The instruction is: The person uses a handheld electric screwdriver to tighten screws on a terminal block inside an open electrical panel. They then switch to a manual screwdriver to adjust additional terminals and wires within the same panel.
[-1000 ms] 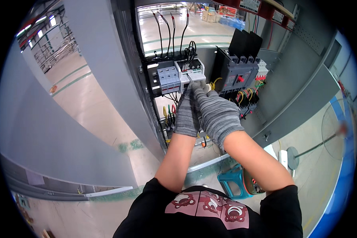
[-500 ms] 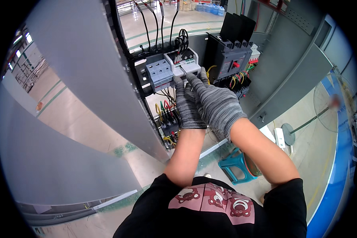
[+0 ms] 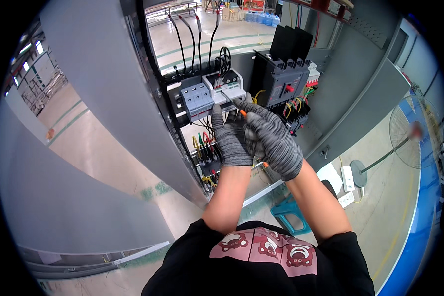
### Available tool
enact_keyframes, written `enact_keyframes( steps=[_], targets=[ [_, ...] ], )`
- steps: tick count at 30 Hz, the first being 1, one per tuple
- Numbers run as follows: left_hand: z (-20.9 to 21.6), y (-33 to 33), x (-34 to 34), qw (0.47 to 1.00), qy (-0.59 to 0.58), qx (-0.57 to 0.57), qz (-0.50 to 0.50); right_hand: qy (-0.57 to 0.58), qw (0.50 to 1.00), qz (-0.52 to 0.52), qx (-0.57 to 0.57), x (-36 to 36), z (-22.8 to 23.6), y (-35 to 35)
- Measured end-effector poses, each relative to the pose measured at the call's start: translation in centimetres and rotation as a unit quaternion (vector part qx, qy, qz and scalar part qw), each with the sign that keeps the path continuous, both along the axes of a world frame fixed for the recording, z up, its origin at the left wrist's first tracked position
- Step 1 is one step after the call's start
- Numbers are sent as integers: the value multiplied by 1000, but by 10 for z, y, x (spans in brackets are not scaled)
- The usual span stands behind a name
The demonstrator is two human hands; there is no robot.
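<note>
Both my hands wear grey striped gloves. My right hand (image 3: 276,140) is closed round a screwdriver (image 3: 243,113) with an orange handle. Its thin shaft slants up and left to the front of a white rail-mounted module (image 3: 233,92). Close beside it, my left hand (image 3: 232,143) reaches up, its fingers closed against the module's lower edge, one of them by the corner near the grey modular breakers (image 3: 197,101). Some left fingertips are hidden behind the right hand. Black wires (image 3: 224,59) run into the module's top.
A large dark circuit breaker (image 3: 288,84) with a red lever sits to the right in the cabinet. Grey door panels (image 3: 98,98) stand at left. Coloured wires (image 3: 204,140) hang below the modules. On the floor are a teal stool (image 3: 283,217) and a standing fan (image 3: 358,172).
My right hand has drawn back down from the module, and the screwdriver's orange handle now shows. The left hand has shifted slightly down, staying at the module.
</note>
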State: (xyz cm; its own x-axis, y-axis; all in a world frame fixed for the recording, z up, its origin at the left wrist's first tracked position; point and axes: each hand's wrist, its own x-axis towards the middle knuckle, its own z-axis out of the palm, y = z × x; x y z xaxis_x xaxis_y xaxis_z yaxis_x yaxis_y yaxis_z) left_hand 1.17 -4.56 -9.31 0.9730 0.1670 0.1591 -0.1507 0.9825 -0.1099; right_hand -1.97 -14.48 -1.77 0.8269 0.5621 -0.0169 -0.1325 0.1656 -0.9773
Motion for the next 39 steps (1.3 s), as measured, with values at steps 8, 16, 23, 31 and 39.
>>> enact_keyframes(
  steps=[8,16,23,31,39],
  targets=[
    [9,0,-6,998,54,-11,31,-450,790,-122,-398,-4,-12,2],
    [7,1,-6,996,32,-81,-21,-471,716,-85,-509,-4,-5,9],
    [6,2,-7,1000,4,-30,5,-507,691,-95,-505,-1,-17,13],
    [11,1,-8,999,30,-30,9,-487,687,-93,-531,-7,-10,15],
    [8,-1,-19,996,-9,83,-18,-569,573,-120,-577,-15,0,26]
  ],
)
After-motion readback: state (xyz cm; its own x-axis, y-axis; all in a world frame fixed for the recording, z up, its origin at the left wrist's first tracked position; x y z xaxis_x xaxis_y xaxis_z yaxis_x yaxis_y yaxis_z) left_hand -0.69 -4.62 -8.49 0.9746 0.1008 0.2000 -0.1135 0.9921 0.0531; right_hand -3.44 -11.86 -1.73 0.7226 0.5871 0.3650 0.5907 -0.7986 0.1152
